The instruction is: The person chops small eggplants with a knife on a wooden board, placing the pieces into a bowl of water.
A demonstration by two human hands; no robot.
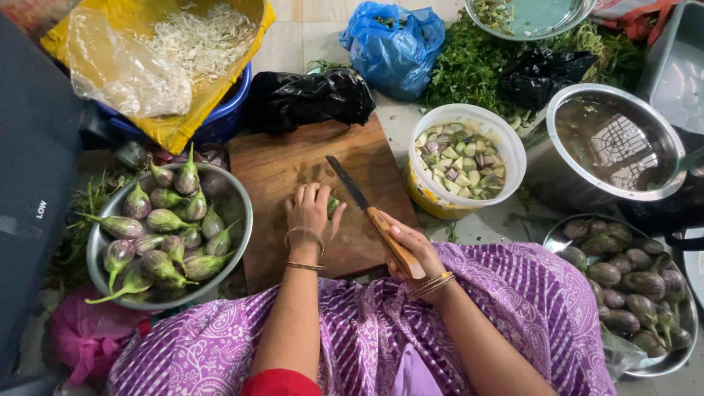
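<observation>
Seen from the head camera, a person in a purple patterned garment sits over a wooden cutting board (293,176) laid on the tiled floor. The left hand (309,211), wearing thin bangles at the wrist, presses down on a small green brinjal piece (334,204) near the middle of the board, its grip curled over the vegetable so most of it is hidden. The right hand (412,249) has its grip clamped around the wooden handle of a knife (359,202), whose dark blade angles up and away across the board, its edge just beside the left fingertips.

To the left of the board, a steel bowl (242,220) holds whole green-and-purple brinjals with their stems on. To the right of the board stands a white plastic tub (506,143) filled with cut brinjal chunks in water. Farther right are a large steel pot (660,132) and, below it, a steel plate (557,238) carrying darker purple brinjals. Beyond the board lie a black plastic bag (308,99), a blue plastic bag (396,44) and a heap of green leafy herbs (469,70). At upper left, a yellow-lined tub (176,132) holds pale shredded matter.
</observation>
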